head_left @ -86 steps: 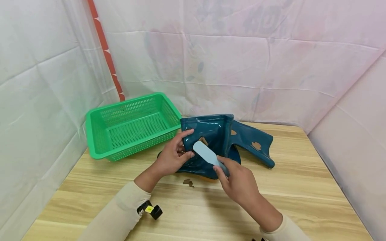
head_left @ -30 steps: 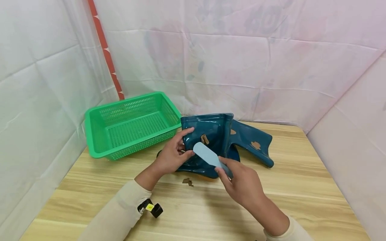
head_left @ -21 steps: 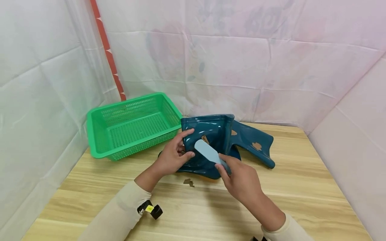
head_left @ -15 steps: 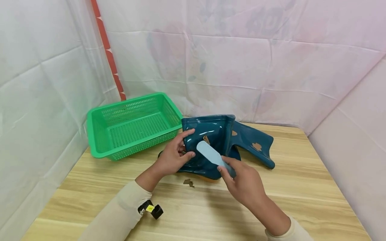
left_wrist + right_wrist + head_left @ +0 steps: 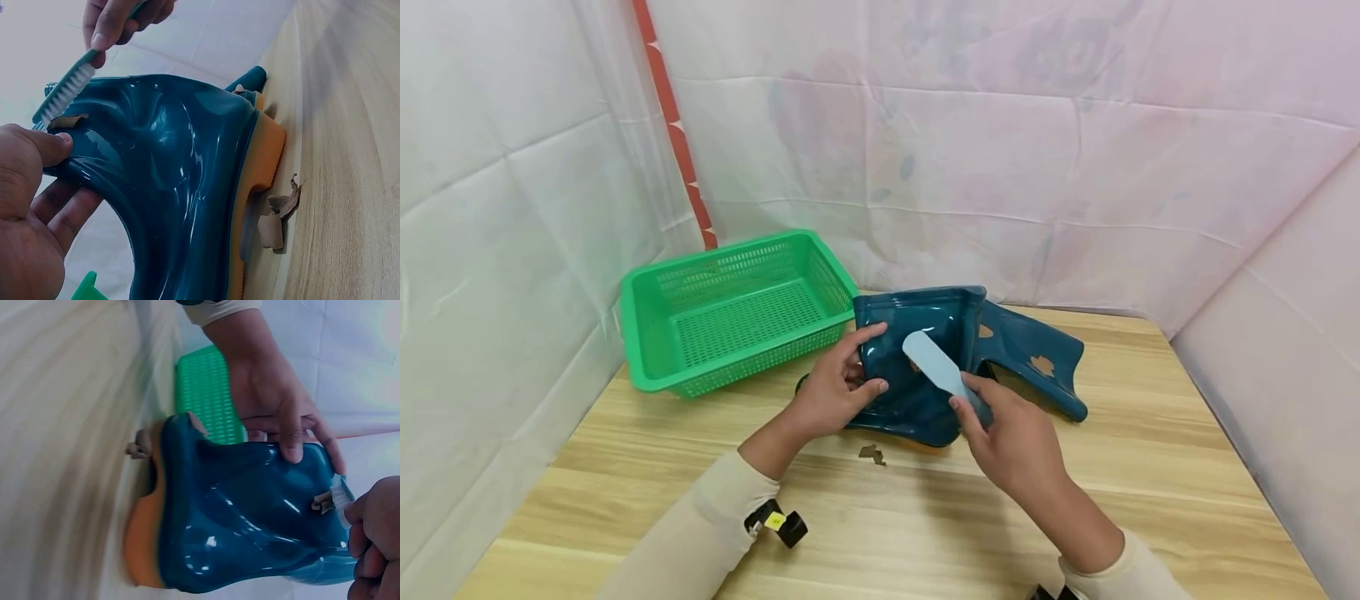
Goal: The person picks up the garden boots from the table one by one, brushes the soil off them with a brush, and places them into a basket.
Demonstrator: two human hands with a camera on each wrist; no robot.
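Note:
A glossy dark teal rain boot [image 5: 917, 417] stands on its orange sole [image 5: 265, 153]. My left hand [image 5: 831, 387] holds the top of its shaft, thumb on the near face and fingers behind. In my right hand [image 5: 1015, 437] is a pale blue scrub brush [image 5: 934, 362], gripped by the handle. Its white bristles [image 5: 69, 94] face the shaft, right at a curled brown mud-like piece [image 5: 67, 121] stuck there. A second teal boot [image 5: 1015, 337] lies on its side behind to the right, with brown patches on it.
A green perforated basket [image 5: 741, 329] stands at the back left, close to the boot shaft. Loose brown bits [image 5: 872, 454] lie on the wooden table [image 5: 880, 525] in front of the boot. White sheets [image 5: 970, 150] enclose the back and sides.
The brush has moved up and to the right across the shaft and now covers most of the brown piece in the head view. The left hand keeps its hold on the boot.

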